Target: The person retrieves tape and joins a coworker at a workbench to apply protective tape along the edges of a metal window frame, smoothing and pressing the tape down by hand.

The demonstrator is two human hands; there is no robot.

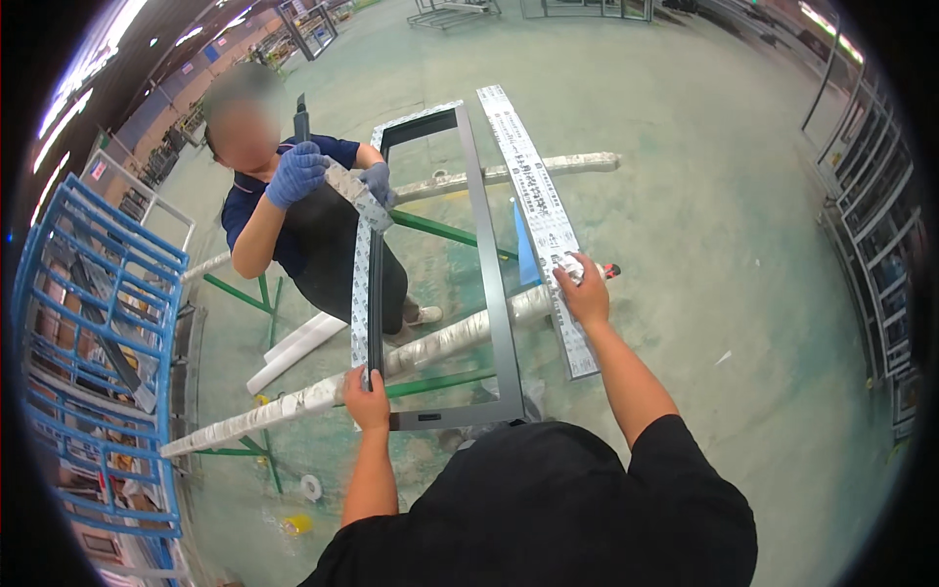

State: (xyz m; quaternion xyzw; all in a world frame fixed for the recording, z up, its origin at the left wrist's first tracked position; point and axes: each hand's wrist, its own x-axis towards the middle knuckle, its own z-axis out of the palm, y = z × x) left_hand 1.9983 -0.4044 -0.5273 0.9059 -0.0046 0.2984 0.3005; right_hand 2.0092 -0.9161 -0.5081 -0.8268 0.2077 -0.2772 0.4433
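Partly hidden behind the person's own dark-shirted body, the near end of a dark metal window frame (pixel 489 293) is cut off from sight. It lies flat on padded wrapped bars (pixel 430 344) carried by green trestles (pixel 440 382) above the floor. The blue wire cage (pixel 98 333) at far left holds long dark pieces, hard to make out. The left hand (pixel 366 394) has its fingers closed around the frame's left rail near the near corner. The right hand (pixel 584 291) pinches the crumpled end of a printed white protective strip (pixel 536 210) that lies along the frame's right side. Across the frame, a co-worker's blue-gloved hands (pixel 296 172) grip another strip peeling off the far left rail.
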